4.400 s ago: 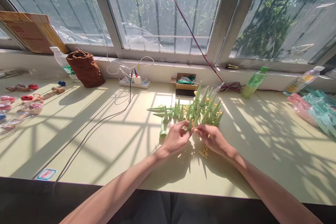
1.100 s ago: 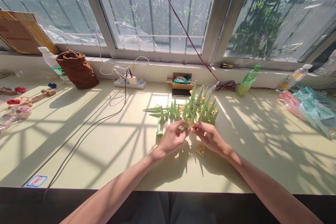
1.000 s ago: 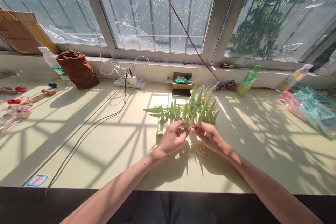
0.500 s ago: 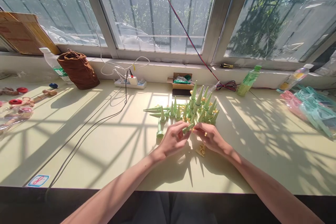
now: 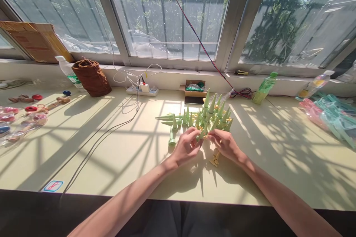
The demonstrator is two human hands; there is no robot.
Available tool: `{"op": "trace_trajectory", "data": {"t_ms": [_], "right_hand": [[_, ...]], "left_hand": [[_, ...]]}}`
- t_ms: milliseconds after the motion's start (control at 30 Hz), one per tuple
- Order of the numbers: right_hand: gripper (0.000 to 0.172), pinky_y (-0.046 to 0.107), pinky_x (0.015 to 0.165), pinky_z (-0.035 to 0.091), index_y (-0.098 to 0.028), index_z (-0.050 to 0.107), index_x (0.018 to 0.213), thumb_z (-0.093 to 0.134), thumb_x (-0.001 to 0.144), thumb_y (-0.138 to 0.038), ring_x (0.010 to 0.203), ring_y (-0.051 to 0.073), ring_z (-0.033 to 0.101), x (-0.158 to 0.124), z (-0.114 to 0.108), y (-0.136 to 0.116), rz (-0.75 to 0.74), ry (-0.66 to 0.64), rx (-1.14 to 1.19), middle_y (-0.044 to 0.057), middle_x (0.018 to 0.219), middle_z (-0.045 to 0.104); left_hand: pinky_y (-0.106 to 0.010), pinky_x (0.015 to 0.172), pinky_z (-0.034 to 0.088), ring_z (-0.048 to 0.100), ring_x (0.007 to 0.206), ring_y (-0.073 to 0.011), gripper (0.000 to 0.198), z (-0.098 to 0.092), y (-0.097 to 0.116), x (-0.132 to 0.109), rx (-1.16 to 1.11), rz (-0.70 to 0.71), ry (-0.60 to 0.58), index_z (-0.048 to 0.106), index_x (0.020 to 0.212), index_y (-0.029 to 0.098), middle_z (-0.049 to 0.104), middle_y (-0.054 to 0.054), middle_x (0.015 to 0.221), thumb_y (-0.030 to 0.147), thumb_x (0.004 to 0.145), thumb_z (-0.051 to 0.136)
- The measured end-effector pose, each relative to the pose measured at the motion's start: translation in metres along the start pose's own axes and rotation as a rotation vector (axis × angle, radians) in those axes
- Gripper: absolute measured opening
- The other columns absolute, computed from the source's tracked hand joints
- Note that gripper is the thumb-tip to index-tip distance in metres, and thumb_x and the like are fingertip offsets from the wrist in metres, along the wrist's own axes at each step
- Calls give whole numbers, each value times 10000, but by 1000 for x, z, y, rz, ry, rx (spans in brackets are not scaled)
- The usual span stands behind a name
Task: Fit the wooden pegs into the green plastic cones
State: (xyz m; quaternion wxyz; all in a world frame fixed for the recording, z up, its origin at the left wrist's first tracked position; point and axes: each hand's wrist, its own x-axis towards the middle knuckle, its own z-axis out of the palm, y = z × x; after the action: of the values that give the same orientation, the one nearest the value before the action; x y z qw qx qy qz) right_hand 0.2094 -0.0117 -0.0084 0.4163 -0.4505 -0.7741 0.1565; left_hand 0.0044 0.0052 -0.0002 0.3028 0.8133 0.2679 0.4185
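Note:
Just in front of a cluster of green cone-topped plastic pieces (image 5: 211,108), both hands meet over the table. My left hand (image 5: 185,149) is closed, its fingertips gripping a green cone-topped piece (image 5: 200,135). Close against that piece, my right hand (image 5: 227,145) pinches with thumb and fingers. A speck of yellow shows at its fingertips, too small to make out. Below the right hand a few small yellow plastic parts (image 5: 215,159) lie on the table. One green cone-topped piece (image 5: 172,137) stands apart, left of the cluster.
A small open carton (image 5: 194,88) sits behind the cluster. Toward the window are a power strip (image 5: 142,89), a brown bag (image 5: 92,77) and a green bottle (image 5: 264,88). Wooden toys (image 5: 37,109) lie far left; pink and teal plastic bags (image 5: 332,116) lie far right. A black cable (image 5: 107,137) crosses the table.
The view has tilted and shifted slightly, so the scene sits a little to the right. Both hands stay together at the green piece, with only slight finger movement.

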Motion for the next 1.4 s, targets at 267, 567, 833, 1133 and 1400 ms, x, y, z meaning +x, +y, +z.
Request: {"op": "trace_trajectory", "data": {"t_ms": [267,567,833,1133,1400], "right_hand": [[537,258,498,377,-175,584,718,291,1034,-495,472,119,439,1,0,6,40,62,102,-5,552,482],[586,245,496,390,-169,585,673,301,1025,-541,463,117,494,0,3,7,41,36,111,-10,537,476],[554,240,481,384,-170,573,671,329,1025,-519,467,121,502,-1,4,9,56,-10,90,-5,532,483],[552,242,481,378,-172,571,663,327,1026,-509,460,119,473,-1,3,8,50,-15,63,-9,522,471],[552,244,477,374,-172,561,655,323,1028,-502,450,118,472,0,3,6,29,-18,58,-11,513,457]], "left_hand": [[-196,502,465,536,544,-61,61,-7,15,3,191,106,101,595,912,169,585,-33,880,210,913,550],[-199,512,511,650,607,-113,216,-97,22,29,273,-224,434,642,958,164,673,-47,940,352,855,616],[-239,501,494,650,586,-159,229,-129,-43,17,444,-560,322,685,883,160,710,-65,900,339,763,608],[-244,541,489,643,640,-182,108,-118,-65,12,476,-626,292,630,761,172,698,-78,836,270,725,603],[-210,422,476,615,503,-109,226,-110,-62,9,337,-666,241,567,948,160,673,-78,970,236,745,632]]}}
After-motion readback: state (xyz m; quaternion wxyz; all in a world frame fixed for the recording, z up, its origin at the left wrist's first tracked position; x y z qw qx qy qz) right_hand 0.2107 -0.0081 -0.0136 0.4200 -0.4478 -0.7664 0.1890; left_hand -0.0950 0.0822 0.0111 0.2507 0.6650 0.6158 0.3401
